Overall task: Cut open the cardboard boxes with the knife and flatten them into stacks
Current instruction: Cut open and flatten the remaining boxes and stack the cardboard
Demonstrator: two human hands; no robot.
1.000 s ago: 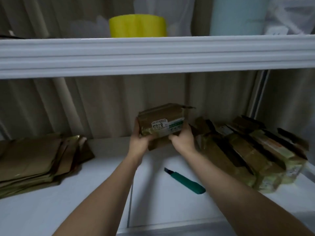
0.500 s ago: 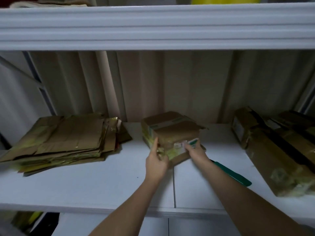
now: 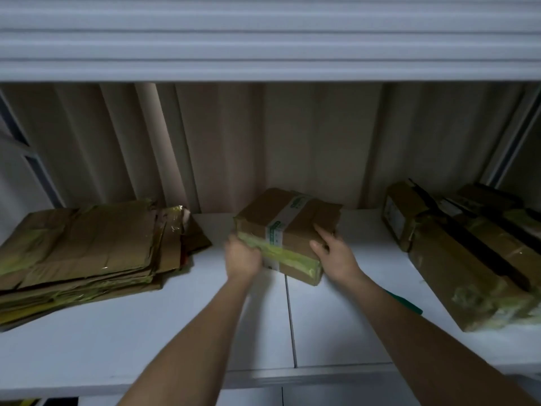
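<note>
Left hand (image 3: 243, 256) grips taped box (image 3: 288, 230) edge; right hand (image 3: 336, 253) flat, fingers straight, pressing box top.

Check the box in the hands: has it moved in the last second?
Yes. The box has come down from mid-air onto the white shelf, both hands on it.

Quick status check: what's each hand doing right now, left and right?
Left hand: gripping the near left corner of the taped cardboard box.
Right hand: open, fingers straight, pressed against the box's right side.
</note>
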